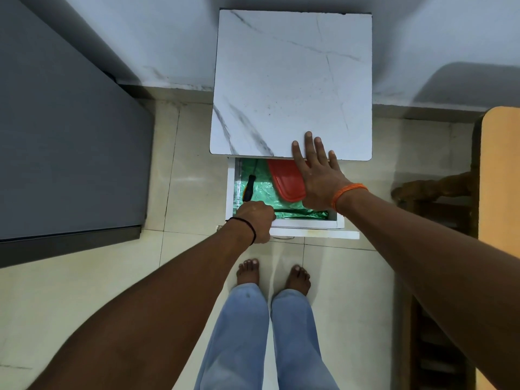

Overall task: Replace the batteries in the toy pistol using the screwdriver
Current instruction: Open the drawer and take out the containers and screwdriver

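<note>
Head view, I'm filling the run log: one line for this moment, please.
stage: fetching tool | left hand: grips black-and-orange screwdriver in open white drawer | right hand: open, fingers on marble-patterned tabletop | toy pistol: unseen

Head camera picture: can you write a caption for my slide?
Left hand grips the screwdriver in the open drawer; right hand reaches flat above it.

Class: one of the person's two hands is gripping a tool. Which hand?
The left hand, fist closed on the screwdriver in the drawer; the right hand is flat, fingers spread.
</note>
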